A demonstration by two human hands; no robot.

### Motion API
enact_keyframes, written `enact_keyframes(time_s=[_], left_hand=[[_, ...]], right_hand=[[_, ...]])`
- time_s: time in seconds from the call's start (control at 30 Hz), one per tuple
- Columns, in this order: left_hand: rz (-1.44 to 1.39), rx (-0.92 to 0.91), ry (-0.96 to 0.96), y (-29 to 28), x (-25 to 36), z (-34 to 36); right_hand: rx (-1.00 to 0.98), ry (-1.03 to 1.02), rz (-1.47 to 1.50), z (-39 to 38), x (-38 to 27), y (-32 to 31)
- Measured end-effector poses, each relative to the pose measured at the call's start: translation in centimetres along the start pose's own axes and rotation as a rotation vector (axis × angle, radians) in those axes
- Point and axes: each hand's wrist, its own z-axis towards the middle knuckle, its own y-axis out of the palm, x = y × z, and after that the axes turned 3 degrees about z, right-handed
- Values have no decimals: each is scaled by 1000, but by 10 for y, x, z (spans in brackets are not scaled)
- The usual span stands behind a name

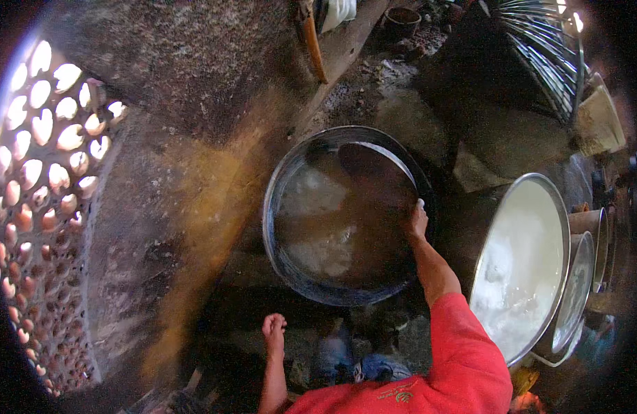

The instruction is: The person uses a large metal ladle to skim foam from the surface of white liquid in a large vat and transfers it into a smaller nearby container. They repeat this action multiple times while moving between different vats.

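Note:
Before me is a large round metal pan with a high wall. Its inside looks brownish, with pale reflections and a bright curved streak along the far right wall; whether liquid lies in it I cannot tell. My right hand grips the pan's right rim, its arm stretched forward in a red sleeve. Part of its fingers is hidden. My left hand is held below the pan's near left side, apart from it, with curled fingers and nothing visible in them.
To the right stands a wide metal basin of whitish liquid, with more metal vessels behind it. A soot-stained wall and a perforated screen rise on the left. A bundle of thin rods is at the far right.

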Motion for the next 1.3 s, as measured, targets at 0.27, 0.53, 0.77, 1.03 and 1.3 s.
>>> enact_keyframes(time_s=[0.27,0.53,0.77,1.03,1.3], left_hand=[[31,103,-176,-35,-27,13],[6,176,-201,-50,-34,8],[-66,138,-159,-41,-25,1],[-103,1,43,-4,17,11],[-30,-161,261,72,36,-3]], right_hand=[[-302,244,71,-57,181,168],[-641,25,261,-126,198,240],[-718,255,263,-152,130,176],[-922,326,333,-204,0,-38],[-724,467,296,-227,-7,-282]])
